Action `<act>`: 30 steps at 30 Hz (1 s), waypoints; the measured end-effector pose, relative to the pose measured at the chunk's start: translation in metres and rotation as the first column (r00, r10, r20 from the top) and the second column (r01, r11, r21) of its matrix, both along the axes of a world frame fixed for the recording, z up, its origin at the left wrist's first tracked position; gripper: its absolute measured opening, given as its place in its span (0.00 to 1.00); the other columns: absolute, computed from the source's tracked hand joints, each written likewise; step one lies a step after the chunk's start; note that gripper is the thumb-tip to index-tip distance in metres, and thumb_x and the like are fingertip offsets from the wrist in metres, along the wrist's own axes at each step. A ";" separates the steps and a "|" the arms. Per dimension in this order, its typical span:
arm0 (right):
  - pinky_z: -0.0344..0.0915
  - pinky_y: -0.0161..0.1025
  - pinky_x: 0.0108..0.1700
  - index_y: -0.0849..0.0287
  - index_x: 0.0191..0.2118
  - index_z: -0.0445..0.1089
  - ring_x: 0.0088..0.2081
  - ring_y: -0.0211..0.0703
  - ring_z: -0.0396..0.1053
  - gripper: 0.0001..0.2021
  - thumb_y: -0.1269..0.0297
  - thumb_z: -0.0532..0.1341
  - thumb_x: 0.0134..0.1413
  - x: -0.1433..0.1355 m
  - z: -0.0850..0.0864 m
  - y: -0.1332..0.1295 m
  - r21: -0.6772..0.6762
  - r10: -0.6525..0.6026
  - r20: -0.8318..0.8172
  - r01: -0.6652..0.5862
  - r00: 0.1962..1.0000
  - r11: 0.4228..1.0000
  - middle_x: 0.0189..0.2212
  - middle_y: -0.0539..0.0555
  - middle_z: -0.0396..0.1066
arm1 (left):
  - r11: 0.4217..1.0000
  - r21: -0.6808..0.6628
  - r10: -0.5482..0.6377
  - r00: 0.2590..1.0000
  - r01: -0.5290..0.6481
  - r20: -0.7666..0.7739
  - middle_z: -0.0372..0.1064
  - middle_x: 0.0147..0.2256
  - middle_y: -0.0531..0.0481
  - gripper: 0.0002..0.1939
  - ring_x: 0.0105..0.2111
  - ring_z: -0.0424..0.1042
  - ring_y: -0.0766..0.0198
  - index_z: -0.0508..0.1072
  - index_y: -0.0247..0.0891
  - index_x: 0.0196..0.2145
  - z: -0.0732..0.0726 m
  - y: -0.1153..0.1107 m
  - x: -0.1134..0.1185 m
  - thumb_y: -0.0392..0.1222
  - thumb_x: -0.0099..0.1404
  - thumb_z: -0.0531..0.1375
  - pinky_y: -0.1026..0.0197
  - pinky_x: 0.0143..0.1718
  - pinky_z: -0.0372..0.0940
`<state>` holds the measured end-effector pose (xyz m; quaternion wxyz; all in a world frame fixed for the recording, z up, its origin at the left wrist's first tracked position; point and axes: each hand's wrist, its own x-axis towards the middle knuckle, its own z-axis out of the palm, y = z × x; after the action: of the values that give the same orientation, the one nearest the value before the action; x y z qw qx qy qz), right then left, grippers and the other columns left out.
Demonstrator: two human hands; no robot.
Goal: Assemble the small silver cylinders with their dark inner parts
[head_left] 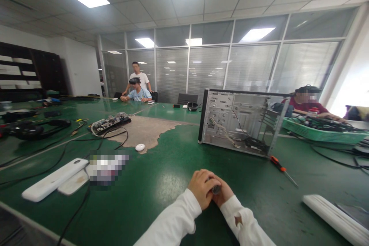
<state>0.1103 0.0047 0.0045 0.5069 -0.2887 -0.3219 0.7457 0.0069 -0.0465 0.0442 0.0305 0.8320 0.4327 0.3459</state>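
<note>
Both hands meet low in the head view, over the green table. My left hand is closed around a small, dark, round object, whose end shows between the fingers. Against its right side, my right hand is curled around the same object, its fingers mostly hidden behind my left hand. What the object is, I cannot make out. Beyond the hands stands an open computer case, with cables inside. An orange and black screwdriver lies to the right of my hands.
White plastic pieces and a blurred packet lie at left, with black cables and a circuit assembly behind. A green basket of cables and a white bar are at right. Three people are around the table.
</note>
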 end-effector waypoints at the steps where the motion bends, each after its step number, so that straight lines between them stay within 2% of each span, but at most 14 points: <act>1: 0.65 0.38 0.30 0.62 0.25 0.69 0.31 0.44 0.68 0.09 0.63 0.62 0.34 0.000 -0.002 0.001 0.009 0.005 -0.011 -0.005 1.000 1.000 0.23 0.52 0.70 | 1.000 -0.004 0.001 1.000 -0.001 -0.002 0.61 0.42 0.48 0.23 0.45 0.56 0.56 0.65 0.45 0.41 0.000 0.000 0.000 0.29 0.46 0.54 0.54 0.45 0.52; 5: 0.62 0.34 0.25 0.61 0.24 0.68 0.23 0.38 0.66 0.09 0.63 0.63 0.32 0.002 -0.005 0.006 -0.038 0.011 -0.076 -0.014 0.997 0.999 0.21 0.49 0.69 | 0.999 -0.037 0.031 0.999 -0.030 0.026 0.58 0.44 0.47 0.28 0.46 0.54 0.54 0.61 0.43 0.45 -0.008 0.007 0.000 0.30 0.43 0.56 0.53 0.46 0.51; 7: 0.62 0.33 0.23 0.61 0.25 0.68 0.21 0.36 0.65 0.10 0.62 0.64 0.31 0.004 -0.007 0.009 -0.064 0.001 -0.084 -0.006 0.996 0.998 0.20 0.48 0.68 | 0.996 -0.065 0.072 0.994 -0.067 0.078 0.55 0.46 0.46 0.32 0.47 0.53 0.53 0.59 0.42 0.46 -0.017 0.012 -0.001 0.32 0.41 0.59 0.52 0.46 0.52; 11: 0.64 0.37 0.27 0.60 0.28 0.67 0.23 0.40 0.67 0.15 0.65 0.66 0.27 0.005 -0.011 0.014 -0.019 -0.052 -0.084 0.051 0.995 0.999 0.21 0.49 0.70 | 0.976 -0.198 0.141 0.963 -0.095 0.231 0.52 0.46 0.44 0.42 0.46 0.54 0.53 0.56 0.40 0.48 -0.041 0.027 -0.003 0.40 0.33 0.65 0.51 0.45 0.55; 15: 0.65 0.41 0.30 0.59 0.29 0.66 0.25 0.44 0.69 0.18 0.66 0.68 0.23 0.006 -0.013 0.016 0.008 -0.157 -0.066 0.158 0.985 0.987 0.19 0.49 0.70 | 0.955 -0.278 0.201 0.914 -0.103 0.351 0.57 0.43 0.44 0.34 0.44 0.58 0.55 0.59 0.37 0.46 -0.057 0.037 -0.004 0.44 0.40 0.63 0.51 0.46 0.55; 19: 0.65 0.42 0.33 0.57 0.30 0.64 0.30 0.45 0.69 0.18 0.67 0.67 0.25 0.007 -0.008 0.014 0.112 -0.224 -0.097 0.234 0.970 0.966 0.25 0.50 0.71 | 0.931 -0.341 0.267 0.879 -0.130 0.395 0.65 0.34 0.46 0.32 0.40 0.62 0.56 0.60 0.36 0.45 -0.058 0.039 -0.004 0.45 0.41 0.63 0.52 0.44 0.56; 22: 0.65 0.42 0.33 0.56 0.31 0.63 0.33 0.45 0.69 0.19 0.65 0.67 0.26 0.006 -0.005 0.013 0.200 -0.302 -0.071 0.310 0.951 0.929 0.29 0.50 0.70 | 0.894 -0.443 0.288 0.844 -0.067 0.452 0.68 0.28 0.48 0.32 0.35 0.66 0.59 0.59 0.33 0.46 -0.056 0.039 -0.004 0.44 0.43 0.63 0.55 0.41 0.59; 26: 0.64 0.42 0.35 0.57 0.32 0.64 0.34 0.46 0.68 0.21 0.63 0.67 0.24 0.001 -0.006 0.011 0.299 -0.395 0.008 0.375 0.919 0.878 0.30 0.52 0.69 | 0.866 -0.498 0.241 0.831 0.049 0.501 0.69 0.29 0.48 0.30 0.33 0.68 0.61 0.61 0.33 0.44 -0.054 0.040 -0.007 0.41 0.42 0.63 0.58 0.39 0.60; 30: 0.64 0.43 0.37 0.58 0.32 0.64 0.35 0.46 0.68 0.20 0.61 0.66 0.26 -0.003 -0.004 0.006 0.383 -0.421 0.053 0.371 0.905 0.846 0.32 0.53 0.69 | 0.874 -0.485 0.228 0.864 0.022 0.449 0.69 0.32 0.47 0.31 0.35 0.67 0.58 0.64 0.35 0.43 -0.054 0.039 -0.010 0.44 0.39 0.65 0.56 0.39 0.59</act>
<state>0.1076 0.0105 0.0005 0.6717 -0.2997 -0.4213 0.5306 -0.0034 -0.0078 -0.0097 0.3234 0.6575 0.5269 0.4307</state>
